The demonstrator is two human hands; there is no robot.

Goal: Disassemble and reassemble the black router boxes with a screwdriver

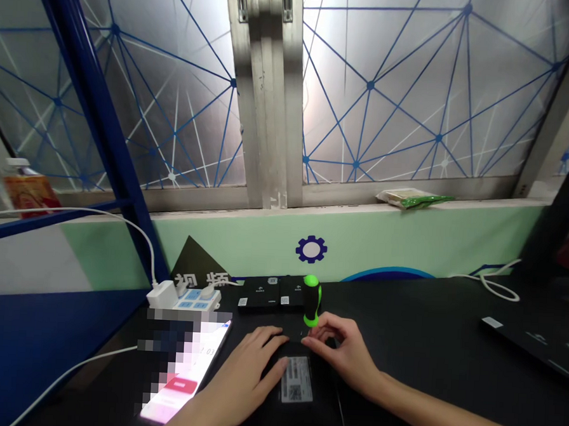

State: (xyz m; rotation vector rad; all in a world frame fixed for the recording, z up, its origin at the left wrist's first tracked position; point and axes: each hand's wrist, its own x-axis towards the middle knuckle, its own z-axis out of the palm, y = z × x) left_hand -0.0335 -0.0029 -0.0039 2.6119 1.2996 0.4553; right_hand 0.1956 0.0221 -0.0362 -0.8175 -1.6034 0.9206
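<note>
Screwdriver (312, 300) in my head view stands upright over the black box's (321, 377) far part, where I judge fastening is under way and steady turning is called for next, right hand (346, 350) pinching it low, left hand (252, 373) resting open on the box, its grip black with bright green ends.

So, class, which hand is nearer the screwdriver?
Right: the right hand is at the lower end of the screwdriver; the left hand rests on the black device, farther left.
</note>
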